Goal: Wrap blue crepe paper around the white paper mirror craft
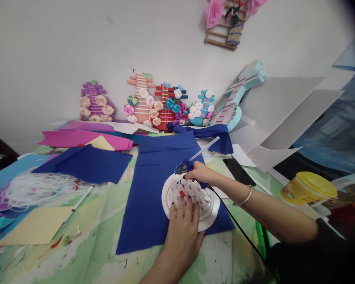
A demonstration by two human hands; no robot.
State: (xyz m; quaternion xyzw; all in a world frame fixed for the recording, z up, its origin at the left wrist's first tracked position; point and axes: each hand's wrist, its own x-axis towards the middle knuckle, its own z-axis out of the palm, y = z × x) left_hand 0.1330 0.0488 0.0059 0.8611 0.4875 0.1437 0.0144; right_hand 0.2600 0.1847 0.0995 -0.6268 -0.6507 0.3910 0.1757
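A round white cardboard piece (166,193) filled with crumpled white paper strips (205,197) lies on a large sheet of blue paper (142,205). My left hand (183,225) rests with fingers stretched over the near part of the strips. At the far edge of the round piece, my right hand (198,172) is wrapped round a blue glue gun (185,166). A clear glue stick (205,148) sticks out of the gun, and its black cord (239,228) runs toward the lower right. The gun's nozzle is hidden.
Decorated paper instruments (165,106) stand along the wall. White string (41,189) and blue paper (88,161) lie at the left. To the right are a black phone (239,170), a yellow tub (309,189) and leaning white boards (278,102).
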